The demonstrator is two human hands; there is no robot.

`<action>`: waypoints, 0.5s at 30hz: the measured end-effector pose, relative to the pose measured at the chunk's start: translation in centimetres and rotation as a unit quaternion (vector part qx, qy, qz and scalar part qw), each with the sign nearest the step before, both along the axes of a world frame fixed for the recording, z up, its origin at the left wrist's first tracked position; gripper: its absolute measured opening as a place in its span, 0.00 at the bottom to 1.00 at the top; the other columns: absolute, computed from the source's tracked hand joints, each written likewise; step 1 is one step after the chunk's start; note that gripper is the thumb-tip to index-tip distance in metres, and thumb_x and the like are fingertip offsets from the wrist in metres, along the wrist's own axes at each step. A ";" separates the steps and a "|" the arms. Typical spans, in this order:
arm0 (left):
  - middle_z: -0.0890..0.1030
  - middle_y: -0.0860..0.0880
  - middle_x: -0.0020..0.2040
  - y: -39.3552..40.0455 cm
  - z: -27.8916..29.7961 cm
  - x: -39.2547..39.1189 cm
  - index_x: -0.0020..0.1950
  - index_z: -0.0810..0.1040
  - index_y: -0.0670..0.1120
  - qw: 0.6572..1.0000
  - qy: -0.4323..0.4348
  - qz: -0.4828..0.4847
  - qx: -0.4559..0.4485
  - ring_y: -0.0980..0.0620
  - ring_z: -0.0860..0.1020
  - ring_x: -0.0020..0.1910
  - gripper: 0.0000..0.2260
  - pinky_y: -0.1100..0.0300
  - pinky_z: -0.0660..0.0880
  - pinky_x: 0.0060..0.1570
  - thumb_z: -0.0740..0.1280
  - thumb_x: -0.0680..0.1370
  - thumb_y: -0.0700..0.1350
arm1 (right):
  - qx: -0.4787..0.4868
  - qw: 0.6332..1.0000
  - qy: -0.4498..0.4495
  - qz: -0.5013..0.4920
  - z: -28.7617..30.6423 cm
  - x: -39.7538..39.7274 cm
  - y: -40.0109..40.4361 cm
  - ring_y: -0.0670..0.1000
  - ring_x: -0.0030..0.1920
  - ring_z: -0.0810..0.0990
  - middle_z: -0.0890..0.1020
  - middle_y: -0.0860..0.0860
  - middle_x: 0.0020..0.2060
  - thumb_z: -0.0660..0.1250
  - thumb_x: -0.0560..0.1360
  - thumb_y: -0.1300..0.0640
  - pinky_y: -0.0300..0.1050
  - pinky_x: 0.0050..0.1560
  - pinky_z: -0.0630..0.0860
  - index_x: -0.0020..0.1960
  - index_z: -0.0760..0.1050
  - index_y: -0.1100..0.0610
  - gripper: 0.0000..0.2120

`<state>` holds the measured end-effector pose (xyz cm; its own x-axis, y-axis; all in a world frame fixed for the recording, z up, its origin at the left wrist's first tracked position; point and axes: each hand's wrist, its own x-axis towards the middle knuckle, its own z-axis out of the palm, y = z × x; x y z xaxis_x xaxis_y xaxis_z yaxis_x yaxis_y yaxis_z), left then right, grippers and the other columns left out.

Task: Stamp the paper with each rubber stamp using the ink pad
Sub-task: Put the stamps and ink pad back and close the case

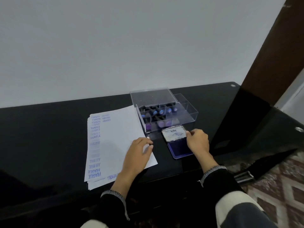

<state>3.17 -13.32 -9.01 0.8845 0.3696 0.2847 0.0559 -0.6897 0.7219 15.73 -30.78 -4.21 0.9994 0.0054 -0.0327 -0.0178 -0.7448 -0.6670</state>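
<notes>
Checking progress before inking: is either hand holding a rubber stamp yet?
No, the left hand rests on the white paper sheet, the right hand touches the ink pad's open lid.

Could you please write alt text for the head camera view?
A person's right hand holds the lid of an open ink pad on a black desk, while the left hand rests on stamped paper. Behind the pad, a clear open box holds rubber stamps.
</notes>
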 end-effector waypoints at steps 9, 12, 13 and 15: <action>0.80 0.53 0.32 -0.9 2.2 -0.4 0.44 0.80 0.50 0.986 -0.050 0.050 -0.148 0.59 0.79 0.36 0.07 0.73 0.73 0.40 0.65 0.80 0.47 | 0.018 0.998 0.052 -0.016 0.8 -0.4 0.9 0.56 0.44 0.76 0.81 0.56 0.49 0.62 0.76 0.62 0.44 0.41 0.71 0.48 0.80 0.58 0.08; 0.82 0.56 0.39 -1.1 2.9 0.3 0.46 0.79 0.53 0.984 -0.048 0.052 -0.162 0.62 0.79 0.43 0.06 0.68 0.75 0.46 0.63 0.81 0.48 | 0.055 0.997 0.047 0.021 1.3 -0.6 1.3 0.53 0.43 0.75 0.81 0.55 0.48 0.62 0.77 0.62 0.43 0.42 0.70 0.46 0.79 0.58 0.07; 0.81 0.57 0.43 -0.9 3.0 0.5 0.47 0.78 0.54 0.981 -0.054 0.061 -0.178 0.62 0.79 0.46 0.06 0.66 0.76 0.48 0.62 0.81 0.47 | 0.079 0.995 0.044 0.029 1.6 -0.6 1.4 0.51 0.41 0.75 0.81 0.55 0.47 0.61 0.77 0.62 0.43 0.41 0.70 0.44 0.79 0.58 0.07; 0.80 0.57 0.49 -0.3 3.4 0.6 0.50 0.76 0.56 0.968 -0.060 0.084 -0.231 0.58 0.78 0.51 0.06 0.64 0.76 0.50 0.61 0.82 0.47 | 0.140 0.989 0.046 0.026 2.0 -0.9 2.0 0.48 0.38 0.75 0.81 0.53 0.45 0.62 0.76 0.63 0.41 0.39 0.70 0.44 0.79 0.58 0.07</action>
